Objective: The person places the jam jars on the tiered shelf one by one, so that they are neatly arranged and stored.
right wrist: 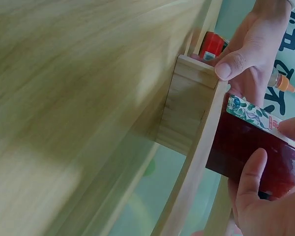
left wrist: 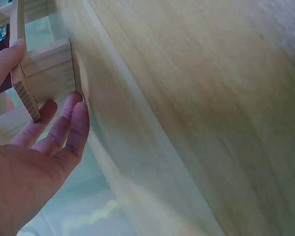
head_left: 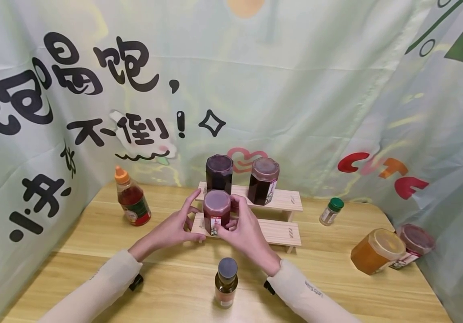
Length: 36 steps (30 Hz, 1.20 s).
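Note:
A two-step wooden stand [head_left: 276, 231] is on the table. My left hand [head_left: 172, 228] grips the left end of its lower step, thumb on the board's edge and fingers around the end support [left wrist: 49, 73]. Dark red jam fills the faceted jar [head_left: 217, 204] on the left of that lower step. My right hand [head_left: 248, 228] holds this jar between thumb and fingers; in the right wrist view its base meets the board and its printed label [right wrist: 250, 114] shows. Behind, on the upper step, are two dark jam jars, one at left [head_left: 219, 172] and one at right [head_left: 264, 179].
A squeeze bottle with an orange cap [head_left: 133, 199] is at the left. Nearer the front is a dark-capped bottle [head_left: 226, 285]. To the right are a green-capped shaker [head_left: 331, 211], an amber jar [head_left: 374, 252] and another red jar [head_left: 417, 242]. Printed cloth [head_left: 296, 89] surrounds the table.

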{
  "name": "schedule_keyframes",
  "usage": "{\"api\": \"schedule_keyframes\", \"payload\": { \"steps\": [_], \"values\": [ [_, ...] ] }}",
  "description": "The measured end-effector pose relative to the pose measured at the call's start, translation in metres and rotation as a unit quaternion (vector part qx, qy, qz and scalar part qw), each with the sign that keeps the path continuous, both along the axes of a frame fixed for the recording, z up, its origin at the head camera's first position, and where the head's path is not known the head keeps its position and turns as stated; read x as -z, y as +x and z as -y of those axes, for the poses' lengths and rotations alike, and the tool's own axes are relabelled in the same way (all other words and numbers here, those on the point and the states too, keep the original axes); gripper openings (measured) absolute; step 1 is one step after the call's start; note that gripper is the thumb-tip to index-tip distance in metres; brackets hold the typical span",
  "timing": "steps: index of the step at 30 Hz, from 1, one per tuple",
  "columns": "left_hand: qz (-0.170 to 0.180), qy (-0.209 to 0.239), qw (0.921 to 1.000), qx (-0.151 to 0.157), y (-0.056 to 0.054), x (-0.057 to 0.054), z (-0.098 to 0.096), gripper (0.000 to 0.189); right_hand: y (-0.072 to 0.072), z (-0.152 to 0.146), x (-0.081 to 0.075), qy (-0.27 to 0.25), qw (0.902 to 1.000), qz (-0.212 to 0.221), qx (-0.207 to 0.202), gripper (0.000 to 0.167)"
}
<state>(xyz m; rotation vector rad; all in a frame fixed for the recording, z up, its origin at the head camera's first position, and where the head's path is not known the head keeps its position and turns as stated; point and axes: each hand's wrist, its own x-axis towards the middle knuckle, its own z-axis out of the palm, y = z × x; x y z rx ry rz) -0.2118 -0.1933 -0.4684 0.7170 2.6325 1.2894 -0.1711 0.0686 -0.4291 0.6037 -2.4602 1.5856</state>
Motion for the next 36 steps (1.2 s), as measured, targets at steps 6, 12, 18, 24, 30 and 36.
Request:
{"api": "schedule_keyframes", "payload": {
  "steps": [6, 12, 18, 24, 30, 36],
  "values": [
    [-0.001, 0.003, 1.0, 0.002, 0.0, -0.002, 0.0, 0.129, 0.0, 0.002, 0.001, -0.016, 0.9999, 0.005, 0.003, 0.083],
    [-0.002, 0.008, 1.0, 0.004, 0.001, -0.002, -0.002, 0.129, 0.002, -0.001, 0.003, -0.03, 0.9995, 0.008, -0.003, 0.088],
    [0.0, 0.009, 1.0, 0.003, 0.001, -0.002, -0.003, 0.13, 0.007, -0.007, 0.002, -0.028, 0.9996, 0.003, 0.0, 0.089],
    [0.006, 0.002, 1.0, -0.004, 0.0, -0.002, -0.002, 0.132, 0.016, -0.018, -0.003, -0.045, 0.9989, 0.015, 0.004, 0.083],
    [0.004, 0.001, 1.0, -0.005, 0.001, -0.002, -0.002, 0.131, 0.024, -0.035, -0.002, -0.044, 0.9988, 0.006, 0.02, 0.064],
    [0.005, 0.01, 0.9999, -0.002, 0.002, -0.003, -0.001, 0.129, 0.032, -0.054, 0.002, -0.032, 0.999, -0.012, 0.029, 0.06]
  ]
}}
